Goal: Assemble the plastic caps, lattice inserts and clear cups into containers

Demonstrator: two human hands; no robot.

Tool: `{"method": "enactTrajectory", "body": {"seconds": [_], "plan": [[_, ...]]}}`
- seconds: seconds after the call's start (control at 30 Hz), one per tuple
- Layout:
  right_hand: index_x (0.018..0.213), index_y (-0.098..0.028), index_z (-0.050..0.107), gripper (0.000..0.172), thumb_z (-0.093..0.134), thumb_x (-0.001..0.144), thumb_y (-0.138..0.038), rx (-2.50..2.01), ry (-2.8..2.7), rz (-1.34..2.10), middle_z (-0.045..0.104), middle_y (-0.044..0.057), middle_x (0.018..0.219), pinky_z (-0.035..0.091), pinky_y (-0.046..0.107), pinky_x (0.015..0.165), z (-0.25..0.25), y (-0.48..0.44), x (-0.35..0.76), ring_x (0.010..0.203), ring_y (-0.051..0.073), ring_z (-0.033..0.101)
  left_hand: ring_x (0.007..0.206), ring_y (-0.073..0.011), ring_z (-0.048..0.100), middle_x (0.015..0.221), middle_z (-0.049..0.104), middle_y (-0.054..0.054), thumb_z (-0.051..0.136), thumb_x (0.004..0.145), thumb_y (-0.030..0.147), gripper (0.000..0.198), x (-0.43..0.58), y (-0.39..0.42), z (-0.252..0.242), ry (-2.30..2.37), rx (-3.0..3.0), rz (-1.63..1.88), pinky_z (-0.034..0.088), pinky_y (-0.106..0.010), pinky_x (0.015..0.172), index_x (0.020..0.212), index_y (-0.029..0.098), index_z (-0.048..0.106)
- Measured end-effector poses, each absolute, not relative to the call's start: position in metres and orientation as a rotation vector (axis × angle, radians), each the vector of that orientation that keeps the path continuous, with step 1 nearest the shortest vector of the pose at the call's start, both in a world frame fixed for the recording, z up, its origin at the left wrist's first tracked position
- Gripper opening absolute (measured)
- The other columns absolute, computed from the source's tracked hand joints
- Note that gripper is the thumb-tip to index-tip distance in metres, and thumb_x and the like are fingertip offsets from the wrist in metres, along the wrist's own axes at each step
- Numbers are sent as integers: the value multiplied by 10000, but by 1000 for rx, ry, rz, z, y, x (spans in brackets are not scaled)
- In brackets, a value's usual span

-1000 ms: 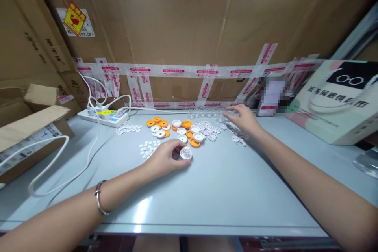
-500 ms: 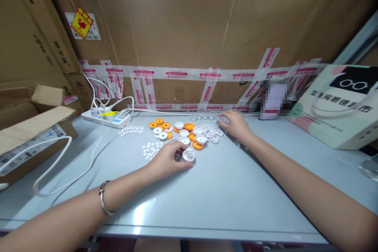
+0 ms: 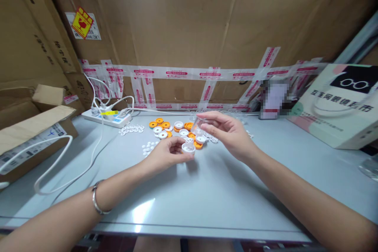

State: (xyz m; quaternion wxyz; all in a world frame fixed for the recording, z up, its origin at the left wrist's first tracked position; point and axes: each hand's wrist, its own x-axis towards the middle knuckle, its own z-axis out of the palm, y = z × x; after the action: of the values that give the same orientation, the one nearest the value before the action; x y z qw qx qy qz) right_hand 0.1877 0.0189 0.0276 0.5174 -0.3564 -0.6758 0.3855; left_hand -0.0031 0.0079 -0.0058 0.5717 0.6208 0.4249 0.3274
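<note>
white cup (image 3: 188, 150) and clear cup (image 3: 196, 126) seem to be at the step of being brought together, the next move calling, i judge, for lining up their rims. the white cup, a pale insert (image 3: 189, 141) standing in it, is clamped between thumb and fingers at three o'clock of the left hand (image 3: 169, 152); the clear cup, toward its one o'clock, is pinched at nine o'clock of the right hand (image 3: 228, 132).

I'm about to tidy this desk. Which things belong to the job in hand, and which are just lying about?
Probably part of it:
White cup-shaped piece in the left hand
Clear piece in the right hand
Orange round parts
Small white discs

Seemingly just lying about:
Power strip
Open carton
Printed bag
</note>
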Motion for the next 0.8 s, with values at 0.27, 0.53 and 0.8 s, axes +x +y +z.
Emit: {"method": "enactTrajectory", "body": {"seconds": [0.27, 0.53, 0.8], "plan": [[922, -219, 643, 244, 687, 700, -309, -822, -1608, 1035, 663, 32, 922, 562, 280, 702, 32, 5, 181, 854, 154, 631, 908, -177, 603, 999, 668, -53, 697, 706, 316, 305, -4, -2, 4, 842, 1472, 812, 449, -301, 819, 969, 170, 649], [903, -211, 644, 187, 659, 733, -287, -802, -1699, 1070, 666, 42, 1021, 558, 286, 749, 33, 1, 177, 931, 162, 629, 923, -188, 616, 997, 685, -54, 683, 723, 279, 313, -5, -5, 9, 835, 1467, 837, 460, -312, 828, 1021, 185, 657], [897, -215, 655, 197, 665, 725, -309, -811, -1715, 1071, 665, 42, 1027, 555, 334, 816, 30, 1, 177, 970, 183, 624, 961, -211, 608, 1009, 684, -57, 670, 723, 282, 309, -4, -6, 11, 846, 1488, 825, 456, -337, 857, 1010, 168, 665]]}}
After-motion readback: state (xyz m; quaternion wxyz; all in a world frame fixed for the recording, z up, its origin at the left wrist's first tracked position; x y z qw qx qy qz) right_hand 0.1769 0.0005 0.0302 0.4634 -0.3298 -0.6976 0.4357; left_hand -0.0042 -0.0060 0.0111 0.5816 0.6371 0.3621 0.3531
